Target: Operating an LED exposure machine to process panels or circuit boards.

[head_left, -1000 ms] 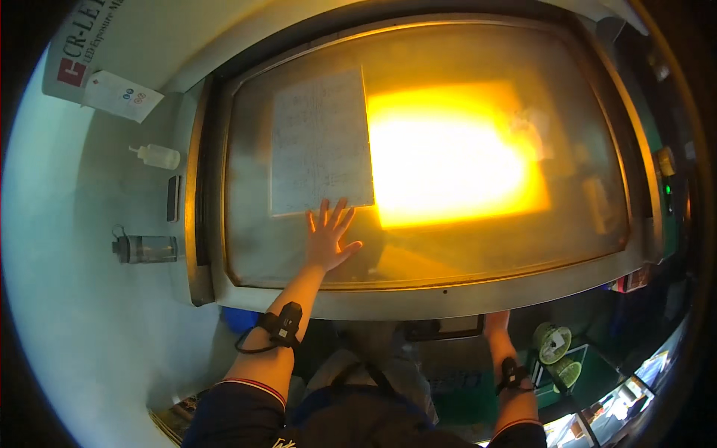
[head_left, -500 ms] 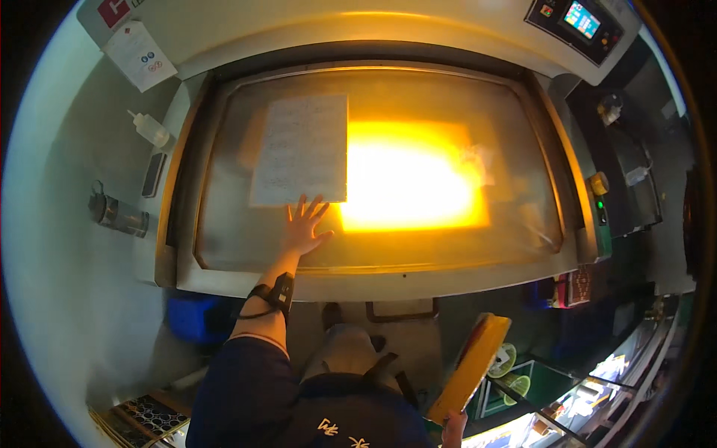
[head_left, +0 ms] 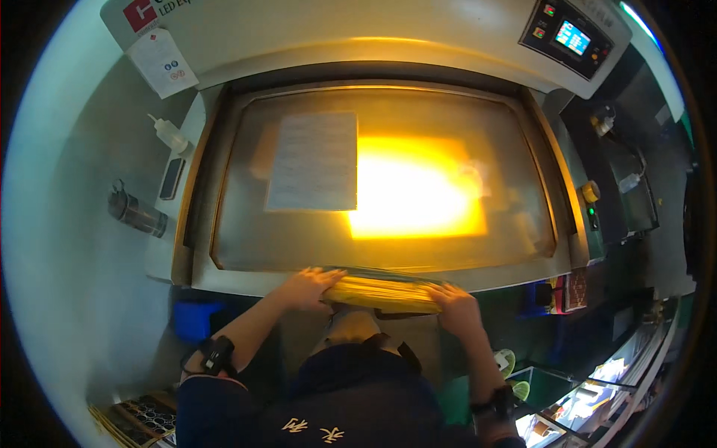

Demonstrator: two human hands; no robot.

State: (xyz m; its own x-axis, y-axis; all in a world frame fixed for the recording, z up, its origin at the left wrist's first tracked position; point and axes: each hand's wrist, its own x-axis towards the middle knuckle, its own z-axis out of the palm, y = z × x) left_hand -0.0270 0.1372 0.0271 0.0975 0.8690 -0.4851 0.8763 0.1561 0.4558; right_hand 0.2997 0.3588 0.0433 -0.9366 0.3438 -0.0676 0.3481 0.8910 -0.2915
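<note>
A stack of thin yellow-edged sheets (head_left: pixel 382 291) is held level in front of my body, along the front edge of the machine bed. My left hand (head_left: pixel 314 288) grips its left end, and my right hand (head_left: pixel 457 306) is closed round the right end. Beyond it on the bed lies a pale rectangular panel (head_left: pixel 314 160), untouched, with faint rows of marks. Directly right of the panel, a bright yellow-lit rectangle (head_left: pixel 414 187) glows through the bed surface (head_left: pixel 246 243).
Along the left ledge are a squeeze bottle (head_left: pixel 169 134), a phone (head_left: pixel 172 179) and a dark drinking bottle (head_left: pixel 138 213). A control screen (head_left: pixel 573 37) sits upper right; a yellow knob (head_left: pixel 590 192) is on the right side. A blue bin (head_left: pixel 196 319) stands below left.
My left hand has left the bed beside the pale panel and now grips the yellow stack. My right hand has brought the stack up from the lower right, turning it level.
</note>
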